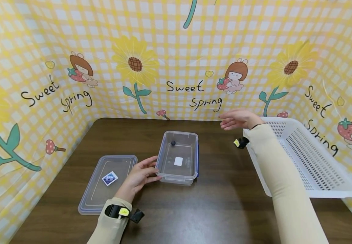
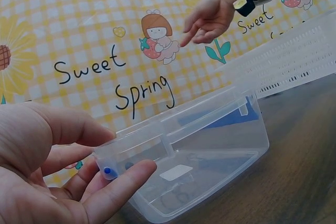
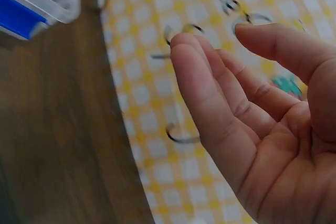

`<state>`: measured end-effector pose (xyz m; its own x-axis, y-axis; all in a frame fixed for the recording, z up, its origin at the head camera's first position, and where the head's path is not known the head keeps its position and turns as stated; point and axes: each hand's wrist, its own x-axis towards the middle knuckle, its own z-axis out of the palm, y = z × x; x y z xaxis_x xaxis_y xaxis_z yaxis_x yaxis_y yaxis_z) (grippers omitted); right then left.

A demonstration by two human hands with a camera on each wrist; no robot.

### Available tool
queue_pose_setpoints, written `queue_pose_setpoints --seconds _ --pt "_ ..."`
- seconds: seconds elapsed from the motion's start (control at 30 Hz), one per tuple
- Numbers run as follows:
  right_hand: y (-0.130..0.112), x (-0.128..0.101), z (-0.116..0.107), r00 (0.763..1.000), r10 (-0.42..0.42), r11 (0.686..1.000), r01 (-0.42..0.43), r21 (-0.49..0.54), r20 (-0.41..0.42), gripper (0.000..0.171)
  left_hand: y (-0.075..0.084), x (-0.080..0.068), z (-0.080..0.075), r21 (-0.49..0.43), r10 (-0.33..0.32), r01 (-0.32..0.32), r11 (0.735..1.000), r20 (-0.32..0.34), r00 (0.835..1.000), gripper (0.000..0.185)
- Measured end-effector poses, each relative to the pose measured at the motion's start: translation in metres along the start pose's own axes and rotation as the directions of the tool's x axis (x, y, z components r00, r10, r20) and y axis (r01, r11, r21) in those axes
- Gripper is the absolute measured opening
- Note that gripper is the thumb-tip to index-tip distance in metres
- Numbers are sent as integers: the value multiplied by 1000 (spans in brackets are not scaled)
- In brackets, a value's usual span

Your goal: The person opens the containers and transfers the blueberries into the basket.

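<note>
A clear plastic container (image 1: 179, 159) stands open in the middle of the brown table (image 1: 218, 210), with a small dark ball (image 1: 173, 143) in its far left corner and a blue latch (image 1: 197, 162) on its right side. My left hand (image 1: 156, 168) holds its near left corner, thumb on the side wall and fingers on the front wall. The left wrist view shows that corner between thumb and fingers (image 2: 126, 177). My right hand (image 1: 224, 122) hovers empty above the table's far right, fingers loosely spread; the right wrist view shows it open (image 3: 215, 35).
The container's clear lid (image 1: 109, 183) lies flat on the table to the left of my left hand. A white perforated basket (image 1: 313, 169) stands at the right edge. Yellow checked cloth (image 1: 176, 67) walls the table in on three sides.
</note>
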<state>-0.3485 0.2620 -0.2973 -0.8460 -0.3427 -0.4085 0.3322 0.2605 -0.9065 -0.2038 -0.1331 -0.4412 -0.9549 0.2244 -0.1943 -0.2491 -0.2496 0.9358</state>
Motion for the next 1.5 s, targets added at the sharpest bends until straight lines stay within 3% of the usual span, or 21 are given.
queue_pose_setpoints --seconds 0.13,0.27,0.3,0.47,0.67,1.0,1.33,1.5 --pt "-1 16 23 999 15 1000 -14 -10 52 34 0 0 0 4 2 -2 1000 -3 1000 59" --pt "2 29 46 997 -6 1000 8 -21 83 38 0 1 -1 -3 5 -5 1000 -3 1000 59" --pt "7 39 47 992 -17 1000 18 -6 129 39 0 1 -1 -5 7 -7 1000 -1 1000 59" --pt "17 58 74 980 -2 999 10 -39 201 46 -1 1 -1 0 11 -11 1000 7 1000 58" --pt "24 71 109 988 61 998 -56 -38 139 47 0 1 0 9 -2 2 1000 -7 1000 59" --pt "36 88 146 986 100 995 -101 -2 133 45 -1 0 1 12 -5 5 1000 -8 1000 58" --pt "49 98 167 992 119 985 -124 122 44 47 -2 1 0 25 -6 6 1000 -8 1000 59" --pt "52 103 176 986 163 961 -165 222 29 46 -2 1 0 27 -6 6 1000 -8 1000 59"
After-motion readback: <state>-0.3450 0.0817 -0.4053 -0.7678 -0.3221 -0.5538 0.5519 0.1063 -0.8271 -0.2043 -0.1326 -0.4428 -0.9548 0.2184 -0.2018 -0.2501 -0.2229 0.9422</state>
